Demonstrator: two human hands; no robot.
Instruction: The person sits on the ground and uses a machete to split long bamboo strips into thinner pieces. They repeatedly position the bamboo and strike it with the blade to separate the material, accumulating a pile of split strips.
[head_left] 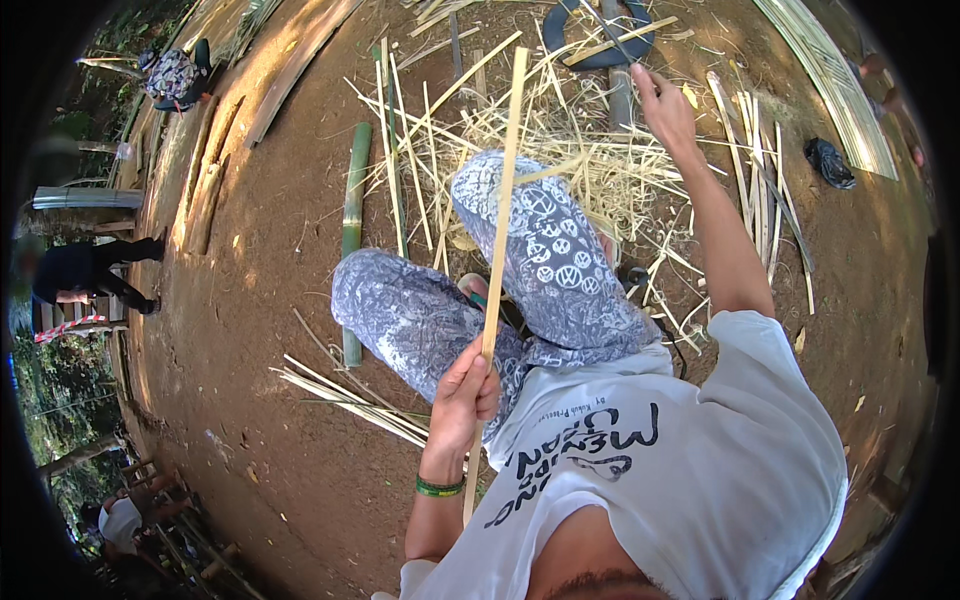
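My left hand (467,388) is closed around a long, flat, pale bamboo strip (505,185). The strip stands nearly lengthwise in front of me, rising past my knee, with its lower end behind my wrist. A thin pale sliver (552,172) lies across the strip's upper part, over my right knee; whether it is attached I cannot tell. Stretched forward on the right, my right hand (667,115) grips a knife (610,35) by its handle. Its dark, narrow blade points away toward the upper edge, over a black ring (553,35), apart from the strip.
Shavings (600,200) and loose strips litter the ground around my feet. A green bamboo pole (355,220) lies left of my knees, with a strip bundle (350,405) nearer me. More strips (765,190) and a black plastic bag (830,163) lie right. People are at the far left.
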